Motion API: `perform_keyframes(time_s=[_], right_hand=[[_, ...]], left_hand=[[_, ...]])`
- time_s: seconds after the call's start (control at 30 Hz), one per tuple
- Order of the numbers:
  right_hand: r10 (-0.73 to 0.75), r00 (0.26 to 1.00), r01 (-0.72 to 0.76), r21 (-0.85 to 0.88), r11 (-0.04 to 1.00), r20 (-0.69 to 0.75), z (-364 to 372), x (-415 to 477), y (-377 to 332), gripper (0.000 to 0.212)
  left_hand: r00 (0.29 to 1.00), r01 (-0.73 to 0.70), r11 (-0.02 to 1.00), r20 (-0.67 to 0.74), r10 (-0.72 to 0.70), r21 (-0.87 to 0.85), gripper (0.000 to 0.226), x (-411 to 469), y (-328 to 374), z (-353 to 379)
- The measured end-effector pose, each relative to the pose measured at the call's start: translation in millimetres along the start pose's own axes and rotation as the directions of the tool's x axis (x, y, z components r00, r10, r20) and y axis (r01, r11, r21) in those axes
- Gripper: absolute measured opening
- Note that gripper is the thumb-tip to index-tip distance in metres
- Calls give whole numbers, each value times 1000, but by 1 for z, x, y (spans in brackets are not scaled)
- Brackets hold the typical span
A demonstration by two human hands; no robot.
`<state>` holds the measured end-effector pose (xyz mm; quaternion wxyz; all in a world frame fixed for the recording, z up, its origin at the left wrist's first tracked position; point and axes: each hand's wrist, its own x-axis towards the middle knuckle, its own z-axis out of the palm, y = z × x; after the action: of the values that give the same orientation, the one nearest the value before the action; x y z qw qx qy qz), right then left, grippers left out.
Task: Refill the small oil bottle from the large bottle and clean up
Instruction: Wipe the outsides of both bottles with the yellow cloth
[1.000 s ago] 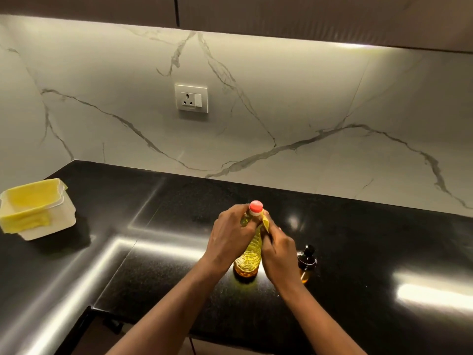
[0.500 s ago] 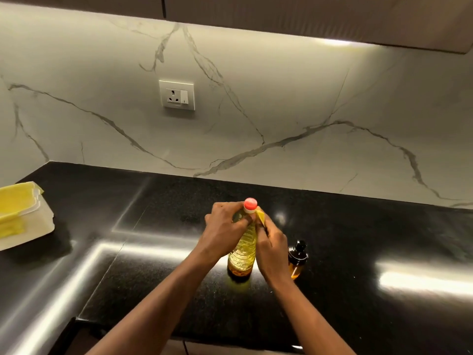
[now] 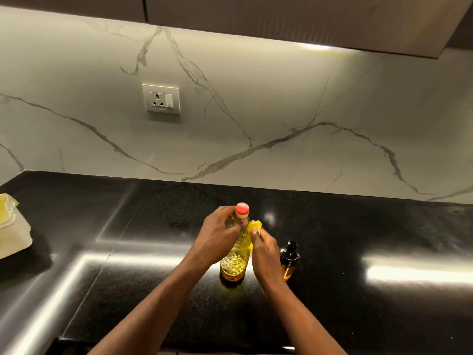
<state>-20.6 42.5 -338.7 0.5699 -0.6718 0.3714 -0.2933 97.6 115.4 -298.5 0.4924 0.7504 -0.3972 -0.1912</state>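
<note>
Since 0.5 s ago: yellow cloth [image 3: 256, 224] sits slightly lower against the large bottle [image 3: 234, 262]; both hands stay on it.

Large bottle: upright on the worktop [image 3: 358, 226], red cap [image 3: 242, 209] on. Left hand [image 3: 217, 234] curls round its shoulder, just below the cap, steadying it. Right hand [image 3: 266, 254] pinches the cloth and presses it to the bottle's right side.

Small oil bottle [image 3: 289, 257]: just right of the large bottle, partly hidden by the right hand, black top fitted, amber oil visible; fill level not readable. White tub [image 3: 12, 234] well to the left.

Judgement: both bottles capped, so pouring looks finished; step in hand is wiping the large bottle.

Next move likely calls for dragging the cloth down to the base while the left hand holds firm, since an oily surface may slip
</note>
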Motion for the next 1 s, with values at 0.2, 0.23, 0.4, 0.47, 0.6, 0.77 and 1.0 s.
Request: perform_keyframes(time_s=[0.2, 0.23, 0.4, 0.47, 0.6, 0.77, 1.0], right_hand=[[-200, 977, 209, -144, 967, 73, 12, -29, 17, 57], [-227, 970, 239, -177, 955, 82, 13, -33, 26, 60], [-123, 991, 129, -155, 980, 47, 10, -31, 38, 56], [0, 1000, 1, -40, 999, 20, 5, -15, 26, 50], [11, 1000, -11, -4, 1000, 10, -3, 1, -17, 34], [-152, 988, 152, 12, 988, -1, -3, -20, -17, 41], [-26, 999, 25, -33, 999, -43, -4, -24, 14, 46]], left_hand=[[1000, 23, 999, -4, -24, -32, 28, -3, -2, 3], [1000, 23, 999, -13, -24, -44, 29, -4, -3, 4], [999, 25, 998, -21, -27, -62, 31, -2, -5, 5], [999, 32, 997, 5, -32, -72, 30, 0, -3, 4], [997, 26, 994, 73, -19, -102, 30, 0, 0, 2], [998, 29, 999, 63, -27, -34, 13, -1, 2, 0], [998, 21, 999, 61, -20, -25, 29, -1, 9, -7]])
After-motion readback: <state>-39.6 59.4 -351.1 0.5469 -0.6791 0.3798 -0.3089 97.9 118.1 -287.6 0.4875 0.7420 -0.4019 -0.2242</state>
